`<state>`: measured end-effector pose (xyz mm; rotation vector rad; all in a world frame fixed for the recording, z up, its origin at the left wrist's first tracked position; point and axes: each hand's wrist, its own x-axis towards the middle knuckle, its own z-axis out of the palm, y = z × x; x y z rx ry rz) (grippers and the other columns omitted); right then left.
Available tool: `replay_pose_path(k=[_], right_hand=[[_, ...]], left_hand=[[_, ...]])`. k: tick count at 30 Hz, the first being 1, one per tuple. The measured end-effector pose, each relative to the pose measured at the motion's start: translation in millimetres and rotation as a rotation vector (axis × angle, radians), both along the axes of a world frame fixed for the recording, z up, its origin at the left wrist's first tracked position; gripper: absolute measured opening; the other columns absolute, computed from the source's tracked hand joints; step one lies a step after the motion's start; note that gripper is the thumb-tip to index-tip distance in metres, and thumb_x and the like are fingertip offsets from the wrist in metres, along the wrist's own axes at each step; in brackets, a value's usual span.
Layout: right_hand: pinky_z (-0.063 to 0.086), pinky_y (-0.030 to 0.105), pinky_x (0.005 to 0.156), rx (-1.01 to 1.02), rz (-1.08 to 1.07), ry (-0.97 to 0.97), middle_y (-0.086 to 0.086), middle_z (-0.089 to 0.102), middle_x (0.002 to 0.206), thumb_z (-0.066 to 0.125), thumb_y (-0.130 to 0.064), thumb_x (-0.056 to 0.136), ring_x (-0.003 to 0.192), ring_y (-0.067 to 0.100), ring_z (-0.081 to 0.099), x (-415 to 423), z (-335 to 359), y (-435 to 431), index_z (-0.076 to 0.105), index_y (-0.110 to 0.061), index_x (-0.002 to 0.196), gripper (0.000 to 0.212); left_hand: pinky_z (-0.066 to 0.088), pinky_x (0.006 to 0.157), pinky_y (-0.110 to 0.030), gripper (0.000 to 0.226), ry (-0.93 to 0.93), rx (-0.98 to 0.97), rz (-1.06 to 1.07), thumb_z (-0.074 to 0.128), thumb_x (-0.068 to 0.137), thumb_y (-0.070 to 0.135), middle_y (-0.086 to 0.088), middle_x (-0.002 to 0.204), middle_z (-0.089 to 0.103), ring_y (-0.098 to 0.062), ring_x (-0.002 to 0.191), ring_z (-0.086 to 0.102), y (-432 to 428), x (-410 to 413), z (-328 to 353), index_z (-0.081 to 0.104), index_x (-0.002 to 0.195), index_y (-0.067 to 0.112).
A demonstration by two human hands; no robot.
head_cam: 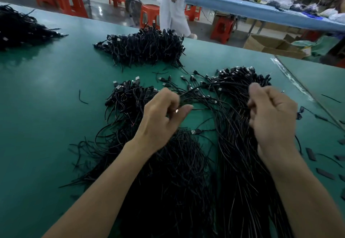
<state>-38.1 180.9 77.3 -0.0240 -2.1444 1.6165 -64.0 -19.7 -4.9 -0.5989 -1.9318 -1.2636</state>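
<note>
Two bare hands work in the lower centre of the frame over loose black cables (203, 98), thin round-sheathed leads with rectangular metal-tipped plugs. The left hand (164, 120) pinches a few strands between thumb and curled fingers, and these arc rightward to the right hand (272, 118). Its fingers are curled tightly against the dense right bundle (240, 150). Whether they close round any strands cannot be told, since the palm side is hidden. Both bundles lie on the smooth, glossy green table (56, 92) and are cut off at the bottom edge. A tangled pile (141, 49) sits at upper centre. Flat black sleeve pieces (324, 173) lie at the right edge. Plug markings are too small to read.
</note>
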Motion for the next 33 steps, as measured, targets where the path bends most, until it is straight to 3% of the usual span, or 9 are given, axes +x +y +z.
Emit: replay_pose_path(k=[5, 9, 12, 14, 18, 21, 26, 29, 33], right_hand=[[0.03, 0.01, 0.039, 0.474, -0.116, -0.097, -0.016, 0.05, 0.044, 0.058, -0.035, 0.097, 0.039, 0.001, 0.043, -13.5, -12.3, 37.6, 0.065, -0.019, 0.068, 0.035], [0.051, 0.03, 0.078, 1.0, 0.114, -0.396, -0.007, 0.065, 0.101, 0.057, -0.032, 0.096, 0.078, 0.013, 0.064, -4.7, -16.6, 27.8, 0.061, -0.028, 0.131, 0.035], [0.039, 0.025, 0.097, 0.793, 0.368, -0.278, -0.015, 0.052, 0.134, 0.055, -0.022, 0.096, 0.109, 0.005, 0.053, 3.7, -12.3, 2.4, 0.04, -0.035, 0.148, 0.055], [0.04, 0.019, 0.098, 0.695, 0.448, -0.159, -0.02, 0.055, 0.129, 0.052, -0.023, 0.095, 0.116, -0.002, 0.05, 8.6, -9.7, -12.0, 0.046, -0.037, 0.141, 0.048], [0.045, 0.011, 0.067, 0.553, 0.381, -0.083, -0.011, 0.067, 0.086, 0.053, -0.038, 0.099, 0.08, 0.0, 0.059, 7.9, -8.2, -26.0, 0.066, -0.032, 0.102, 0.015], [0.036, 0.015, 0.046, 0.447, 0.283, -0.011, -0.008, 0.061, 0.061, 0.059, -0.033, 0.098, 0.051, 0.003, 0.047, 2.8, -9.7, -22.1, 0.067, -0.03, 0.083, 0.018], [0.037, 0.022, 0.051, 0.245, 0.214, 0.073, -0.006, 0.061, 0.063, 0.054, -0.023, 0.101, 0.051, 0.009, 0.044, -2.6, -12.0, -19.8, 0.069, -0.027, 0.084, 0.023], [0.034, 0.009, 0.055, 0.169, 0.248, 0.099, -0.025, 0.055, 0.059, 0.053, -0.023, 0.103, 0.054, -0.001, 0.045, -4.1, -10.7, -22.2, 0.069, -0.027, 0.086, 0.023], [0.038, 0.029, 0.05, 0.175, 0.404, -0.046, -0.012, 0.051, 0.058, 0.054, -0.029, 0.101, 0.054, 0.018, 0.04, -5.4, -14.1, -21.6, 0.074, -0.031, 0.09, 0.023]], left_hand=[[0.048, 0.055, -0.037, 0.014, -0.134, 0.062, 0.193, 0.063, 0.097, 0.025, 0.009, 0.074, 0.05, -0.008, 0.061, 0.05, -9.1, 2.7, 11.2, 0.054, 0.102, 0.016], [0.046, 0.056, -0.028, 0.027, 0.037, -0.214, 0.252, 0.057, 0.099, 0.037, 0.012, 0.083, 0.057, -0.008, 0.068, 0.052, -6.8, 1.6, 27.5, 0.072, 0.097, 0.014], [0.047, 0.056, -0.031, 0.028, -0.016, -0.324, 0.132, 0.057, 0.098, 0.039, 0.009, 0.081, 0.06, -0.009, 0.07, 0.053, 0.0, 1.3, 30.0, 0.074, 0.101, 0.018], [0.047, 0.058, -0.037, 0.028, -0.119, -0.333, 0.025, 0.058, 0.098, 0.039, 0.005, 0.081, 0.059, -0.014, 0.072, 0.054, 1.3, -0.1, 26.0, 0.074, 0.104, 0.018], [0.046, 0.065, -0.028, 0.029, -0.257, -0.167, -0.049, 0.056, 0.094, 0.048, 0.016, 0.081, 0.06, -0.008, 0.077, 0.057, -0.9, 1.3, 14.8, 0.071, 0.096, 0.023], [0.038, 0.059, -0.011, 0.03, -0.29, -0.049, 0.009, 0.054, 0.094, 0.051, 0.021, 0.074, 0.06, 0.002, 0.068, 0.055, -11.5, 2.5, 11.0, 0.068, 0.088, 0.025], [0.039, 0.047, -0.029, 0.051, -0.313, -0.119, 0.14, 0.048, 0.094, 0.061, 0.013, 0.055, 0.054, -0.006, 0.048, 0.046, -20.9, 9.6, 24.4, 0.068, 0.072, 0.019], [0.031, 0.045, -0.019, 0.062, -0.568, -0.051, -0.159, 0.04, 0.094, 0.067, 0.012, 0.042, 0.041, -0.005, 0.038, 0.032, -17.6, 23.2, 40.5, 0.06, 0.058, 0.021], [0.029, 0.045, -0.017, 0.067, -0.887, 0.077, -0.75, 0.03, 0.099, 0.066, 0.006, 0.047, 0.028, -0.011, 0.043, 0.024, -17.0, 44.7, 49.9, 0.061, 0.057, 0.023]])
